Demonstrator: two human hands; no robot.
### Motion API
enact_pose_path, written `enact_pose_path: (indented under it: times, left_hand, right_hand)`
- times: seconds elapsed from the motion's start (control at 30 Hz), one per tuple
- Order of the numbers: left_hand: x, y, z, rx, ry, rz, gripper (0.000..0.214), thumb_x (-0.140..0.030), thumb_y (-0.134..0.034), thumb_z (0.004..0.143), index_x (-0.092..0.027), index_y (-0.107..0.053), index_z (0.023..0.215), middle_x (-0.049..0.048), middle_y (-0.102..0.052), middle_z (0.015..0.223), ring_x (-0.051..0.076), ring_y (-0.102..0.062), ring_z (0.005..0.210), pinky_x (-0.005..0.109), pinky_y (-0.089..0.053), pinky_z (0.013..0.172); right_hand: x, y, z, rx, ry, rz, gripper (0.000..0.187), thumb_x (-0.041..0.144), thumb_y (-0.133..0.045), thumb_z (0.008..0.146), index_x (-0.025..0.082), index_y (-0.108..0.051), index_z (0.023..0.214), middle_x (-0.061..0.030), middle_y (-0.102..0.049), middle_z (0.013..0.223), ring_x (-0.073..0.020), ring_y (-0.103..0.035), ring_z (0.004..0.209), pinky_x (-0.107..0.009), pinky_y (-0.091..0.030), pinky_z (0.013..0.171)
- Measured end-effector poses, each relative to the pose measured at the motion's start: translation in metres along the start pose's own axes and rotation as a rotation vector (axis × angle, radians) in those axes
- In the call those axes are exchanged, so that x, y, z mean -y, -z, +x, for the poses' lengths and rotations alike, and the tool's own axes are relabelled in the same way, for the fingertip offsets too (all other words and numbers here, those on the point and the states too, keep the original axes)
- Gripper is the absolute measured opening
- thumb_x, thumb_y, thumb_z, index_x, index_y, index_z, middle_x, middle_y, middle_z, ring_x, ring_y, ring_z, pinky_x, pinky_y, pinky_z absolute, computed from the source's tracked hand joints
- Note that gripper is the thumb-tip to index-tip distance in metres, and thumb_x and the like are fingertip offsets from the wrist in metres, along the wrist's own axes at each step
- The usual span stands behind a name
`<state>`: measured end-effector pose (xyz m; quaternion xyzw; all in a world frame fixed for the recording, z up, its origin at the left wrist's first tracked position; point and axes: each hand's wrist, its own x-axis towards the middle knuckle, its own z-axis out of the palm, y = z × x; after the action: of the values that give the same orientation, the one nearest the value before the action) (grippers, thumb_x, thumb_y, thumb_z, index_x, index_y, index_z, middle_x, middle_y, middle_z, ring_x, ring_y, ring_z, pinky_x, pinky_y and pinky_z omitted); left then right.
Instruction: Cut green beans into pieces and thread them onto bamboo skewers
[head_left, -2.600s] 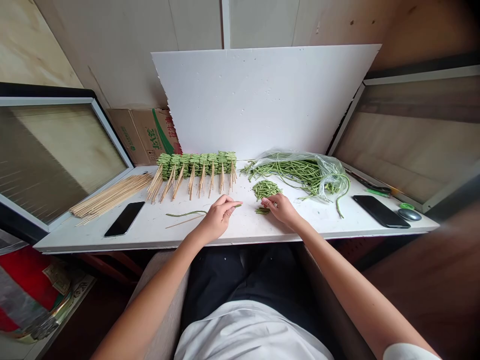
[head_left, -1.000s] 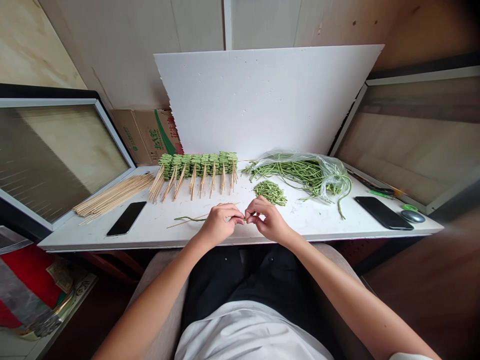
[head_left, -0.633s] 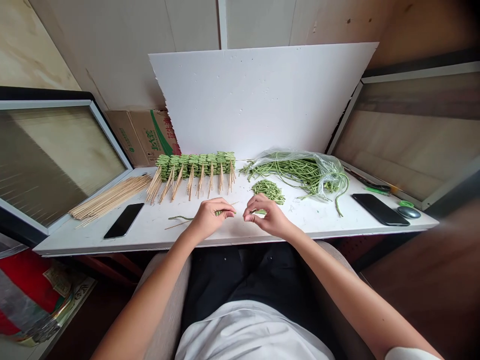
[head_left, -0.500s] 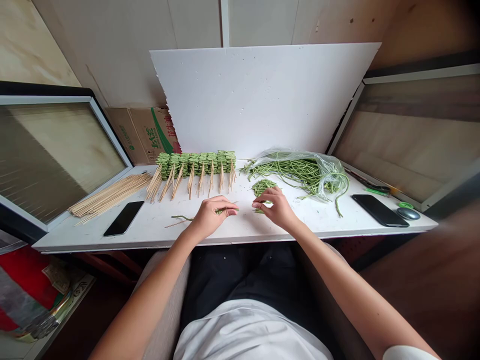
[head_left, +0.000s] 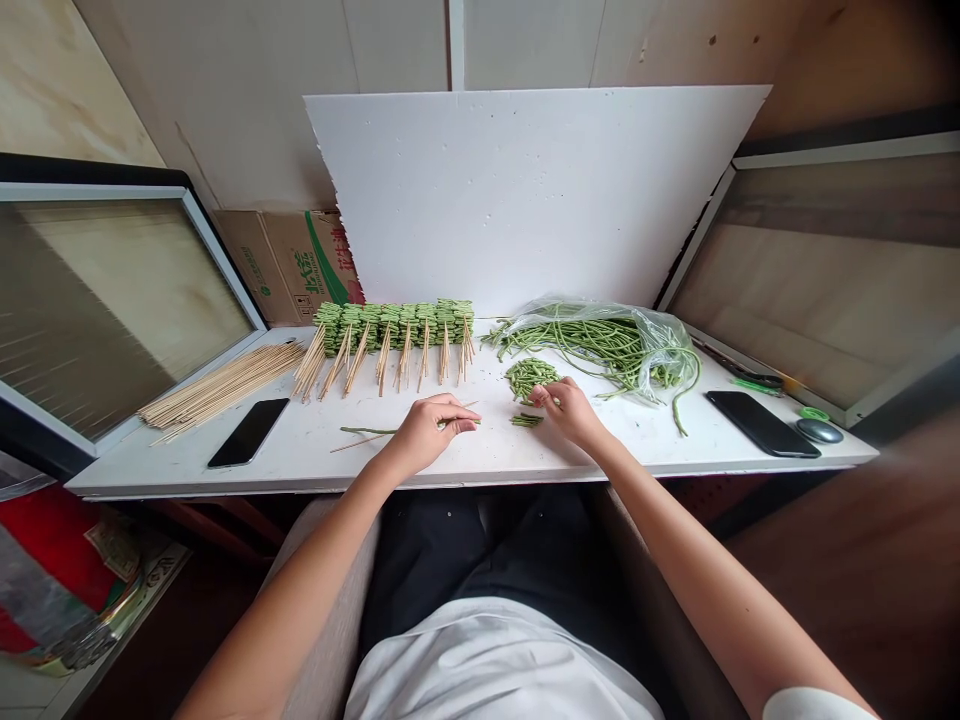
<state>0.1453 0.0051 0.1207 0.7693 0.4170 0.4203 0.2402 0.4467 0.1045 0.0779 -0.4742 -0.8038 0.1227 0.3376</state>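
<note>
My left hand is closed around a long green bean and a thin bamboo skewer. Both stick out to the left behind it, and a bit of bean shows at the fingertips. My right hand has thumb and fingers pinched together at the near edge of a pile of short cut bean pieces; what lies between the fingertips is too small to make out. Just left of that hand, a few cut pieces lie side by side on the white table.
Several bean-loaded skewers stand stacked at the back left, beside loose skewers and a phone. A plastic bag of long beans lies back right. Another phone and a mouse sit at the right end.
My right hand has shifted right, from above the small row of cut pieces to the pile's edge, uncovering the row. My left hand has barely moved; the bean behind it lies straighter.
</note>
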Motion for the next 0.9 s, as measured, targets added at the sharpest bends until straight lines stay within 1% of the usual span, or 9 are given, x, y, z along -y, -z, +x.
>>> enact_pose_path:
  times: [0.1,0.2,0.27,0.33,0.5,0.63,0.77,0.9]
  left_hand:
    - [0.001,0.000,0.000,0.004,0.011,0.008,0.023,-0.041,-0.073,0.098,-0.023,-0.086,0.105,0.0083,-0.076,0.098,0.021,-0.072,0.091,0.032,-0.055,0.084]
    - [0.002,-0.001,0.000,0.015,0.028,0.012,0.023,-0.041,-0.073,0.098,-0.023,-0.086,0.105,0.0084,-0.075,0.099,0.021,-0.071,0.090,0.033,-0.055,0.084]
    - [0.002,-0.002,0.000,0.024,0.034,0.007,0.023,-0.041,-0.073,0.098,-0.023,-0.086,0.106,0.0085,-0.075,0.099,0.021,-0.071,0.090,0.033,-0.055,0.084]
    - [0.003,-0.003,-0.001,0.034,0.035,0.005,0.023,-0.041,-0.073,0.098,-0.023,-0.086,0.106,0.0084,-0.075,0.099,0.021,-0.071,0.090,0.033,-0.055,0.083]
    - [0.004,-0.003,-0.001,0.044,0.030,0.013,0.024,-0.043,-0.073,0.097,-0.024,-0.085,0.107,0.0082,-0.075,0.101,0.021,-0.070,0.092,0.033,-0.056,0.084]
    - [0.004,-0.003,-0.001,0.043,0.027,0.021,0.027,-0.046,-0.072,0.098,-0.024,-0.085,0.107,0.0084,-0.075,0.102,0.020,-0.070,0.091,0.033,-0.055,0.084]
    - [0.005,-0.003,-0.001,0.049,0.024,0.027,0.029,-0.048,-0.071,0.098,-0.024,-0.085,0.108,0.0088,-0.075,0.101,0.020,-0.070,0.089,0.032,-0.055,0.083]
    - [0.007,-0.003,-0.002,0.057,0.020,0.048,0.030,-0.048,-0.071,0.098,-0.024,-0.085,0.108,0.0088,-0.075,0.101,0.020,-0.069,0.088,0.032,-0.054,0.082]
  right_hand:
    - [-0.008,0.012,0.004,-0.008,-0.046,-0.031,0.051,0.047,-0.041,0.110,0.019,-0.081,0.096,-0.0127,-0.079,0.092,-0.0324,-0.058,0.099,-0.042,-0.045,0.090]
    - [-0.016,0.016,0.005,0.010,-0.024,-0.132,0.038,0.036,-0.050,0.106,0.018,-0.082,0.094,-0.0138,-0.079,0.094,-0.0327,-0.056,0.096,-0.042,-0.045,0.089]
    - [-0.016,0.013,0.002,0.017,0.015,-0.206,0.028,0.029,-0.058,0.101,0.018,-0.083,0.094,-0.0140,-0.077,0.095,-0.0330,-0.055,0.096,-0.042,-0.045,0.088]
    - [-0.014,0.007,-0.001,0.011,0.043,-0.267,0.023,0.024,-0.062,0.098,0.018,-0.084,0.096,-0.0146,-0.076,0.095,-0.0337,-0.054,0.099,-0.041,-0.045,0.087]
    - [-0.006,-0.002,-0.006,0.001,0.061,-0.386,0.026,0.018,-0.059,0.098,0.017,-0.084,0.097,-0.0172,-0.073,0.097,-0.0345,-0.053,0.103,-0.041,-0.045,0.089]
    - [-0.006,-0.001,-0.003,0.058,0.088,-0.343,0.026,0.016,-0.058,0.097,0.016,-0.084,0.094,-0.0170,-0.074,0.097,-0.0333,-0.054,0.101,-0.041,-0.046,0.089]
    - [-0.005,0.002,-0.001,0.142,0.178,-0.250,0.031,0.014,-0.054,0.098,0.017,-0.084,0.090,-0.0139,-0.074,0.092,-0.0295,-0.056,0.094,-0.042,-0.046,0.094]
    - [-0.002,0.003,-0.001,0.174,0.214,-0.184,0.030,0.016,-0.055,0.098,0.018,-0.083,0.089,-0.0143,-0.073,0.089,-0.0311,-0.057,0.096,-0.044,-0.048,0.092]
